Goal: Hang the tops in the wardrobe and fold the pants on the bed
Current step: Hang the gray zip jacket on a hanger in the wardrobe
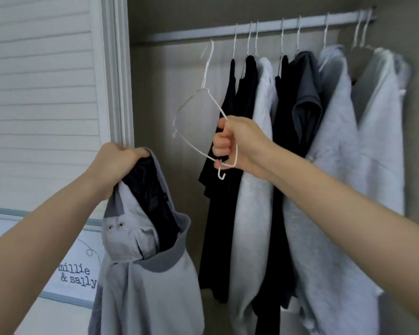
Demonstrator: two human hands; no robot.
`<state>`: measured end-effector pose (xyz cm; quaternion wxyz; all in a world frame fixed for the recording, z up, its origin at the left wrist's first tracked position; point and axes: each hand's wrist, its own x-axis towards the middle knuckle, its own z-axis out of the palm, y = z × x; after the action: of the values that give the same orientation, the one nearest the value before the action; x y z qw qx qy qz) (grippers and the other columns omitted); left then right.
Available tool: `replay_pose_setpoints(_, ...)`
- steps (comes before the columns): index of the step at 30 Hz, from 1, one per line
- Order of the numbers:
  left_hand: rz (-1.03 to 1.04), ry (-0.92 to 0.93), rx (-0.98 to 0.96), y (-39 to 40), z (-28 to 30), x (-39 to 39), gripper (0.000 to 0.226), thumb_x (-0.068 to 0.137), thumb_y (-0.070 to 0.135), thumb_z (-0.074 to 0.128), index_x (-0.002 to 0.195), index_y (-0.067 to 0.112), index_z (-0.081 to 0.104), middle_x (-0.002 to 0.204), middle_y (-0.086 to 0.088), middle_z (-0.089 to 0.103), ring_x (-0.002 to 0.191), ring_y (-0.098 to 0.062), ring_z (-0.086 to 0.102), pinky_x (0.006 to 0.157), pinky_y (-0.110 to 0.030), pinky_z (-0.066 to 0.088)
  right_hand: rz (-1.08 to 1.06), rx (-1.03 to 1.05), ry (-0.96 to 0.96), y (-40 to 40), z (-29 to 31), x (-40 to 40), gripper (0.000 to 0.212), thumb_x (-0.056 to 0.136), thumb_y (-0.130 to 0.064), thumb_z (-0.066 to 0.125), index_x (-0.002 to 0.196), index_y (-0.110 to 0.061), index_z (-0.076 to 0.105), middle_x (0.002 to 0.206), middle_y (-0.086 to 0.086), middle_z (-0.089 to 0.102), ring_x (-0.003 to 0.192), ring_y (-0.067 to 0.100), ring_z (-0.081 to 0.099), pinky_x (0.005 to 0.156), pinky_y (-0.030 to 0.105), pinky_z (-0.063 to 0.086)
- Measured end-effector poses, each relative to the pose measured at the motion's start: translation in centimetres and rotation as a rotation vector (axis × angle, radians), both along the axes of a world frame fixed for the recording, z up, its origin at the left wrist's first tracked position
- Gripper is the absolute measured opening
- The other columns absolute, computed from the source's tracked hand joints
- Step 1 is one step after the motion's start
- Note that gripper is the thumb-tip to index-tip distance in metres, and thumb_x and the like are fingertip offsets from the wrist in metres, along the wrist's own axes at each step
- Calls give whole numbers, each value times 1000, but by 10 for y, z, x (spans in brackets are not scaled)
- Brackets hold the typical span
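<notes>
My left hand (111, 163) grips the hood edge of a light grey hoodie (153, 284) with a dark lining, and the garment hangs down from it at the lower middle. My right hand (237, 143) grips one shoulder of an empty white wire hanger (194, 131), held tilted in front of the open wardrobe, its hook pointing up a little below the rail (264, 29). The hanger is to the right of the hoodie and apart from it.
Several black, grey and white tops (300, 141) hang on white hangers along the right part of the rail. The left stretch of rail is bare. A white louvred wardrobe door (41, 93) stands at the left, with a lettered fabric piece (78, 274) below it.
</notes>
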<state>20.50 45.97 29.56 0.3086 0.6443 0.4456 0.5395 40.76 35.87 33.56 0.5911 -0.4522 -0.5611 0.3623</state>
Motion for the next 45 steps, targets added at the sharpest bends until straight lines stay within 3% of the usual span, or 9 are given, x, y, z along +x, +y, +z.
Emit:
replay_pose_setpoints(7, -62, 23, -43, -18, -41, 53, 22, 84, 23, 70, 83, 2, 64, 76, -12, 57, 63, -23, 53, 54, -30, 37, -51, 82, 101, -103, -76, 32, 21, 70, -2, 29, 73, -23, 31, 53, -2, 14, 53, 13, 8, 50, 25, 29)
replay_pose_setpoints(10, -66, -71, -157, -13, -59, 67, 29, 87, 20, 70, 94, -7, 64, 88, -15, 64, 82, -28, 62, 62, -30, 44, -88, 99, 170, -151, -94, 53, 23, 88, -1, 31, 75, -19, 38, 49, -3, 13, 50, 10, 7, 48, 25, 18)
replay_pose_setpoints(14, -57, -147, -286, -11, -70, 75, 42, 88, 22, 70, 113, -10, 61, 108, -18, 65, 90, -28, 61, 79, -32, 46, -146, 93, 155, -200, -113, 83, 28, 102, -31, 36, 86, -13, 49, 49, -5, 14, 46, 8, 11, 46, 22, 27)
replay_pose_setpoints(17, -58, -107, -308, -16, -71, 78, 31, 88, 21, 69, 97, -8, 63, 107, -21, 65, 77, -28, 59, 78, -35, 45, -117, 38, 178, -221, -124, 105, 34, 99, -37, 36, 80, -12, 49, 50, -4, 11, 46, 7, 10, 48, 23, 27)
replay_pose_setpoints(29, -175, 242, -168, -62, -58, 92, 25, 85, 34, 73, 72, 14, 79, 73, -6, 75, 80, -26, 70, 75, -32, 53, -110, -60, 26, -245, -140, 145, 35, 101, -31, 35, 72, -13, 43, 48, -2, 15, 42, 8, 13, 45, 21, 27)
replay_pose_setpoints(35, -290, 302, -22, -97, -51, 130, 31, 88, 27, 69, 80, -2, 73, 80, -14, 71, 76, -23, 64, 78, -32, 50, -62, -13, -140, -202, -173, 111, 34, 105, -23, 31, 75, -12, 41, 50, 1, 21, 42, 12, 18, 41, 21, 29)
replay_pose_setpoints(39, -516, 153, -128, -126, -28, 133, 25, 94, 26, 61, 103, 6, 73, 108, -15, 72, 94, -23, 69, 89, -34, 54, -57, 77, 62, -196, -196, 103, 34, 102, -30, 36, 74, -13, 42, 53, -2, 22, 46, 12, 21, 50, 24, 38)
replay_pose_setpoints(43, -284, 801, 623, -141, -10, 115, 54, 95, 62, 36, 93, 17, 64, 91, -5, 58, 88, -27, 53, 86, -46, 47, 16, 265, 248, -205, -201, 95, 38, 100, -37, 42, 69, -17, 49, 53, -1, 21, 48, 16, 21, 55, 29, 42)
replay_pose_setpoints(45, -219, 820, 764, -143, -6, 109, 54, 88, 75, 21, 92, 35, 57, 94, 2, 42, 89, -21, 39, 82, -39, 34, 93, 309, 277, -211, -197, 85, 37, 96, -42, 48, 72, -15, 53, 52, -2, 25, 48, 17, 25, 57, 30, 43)
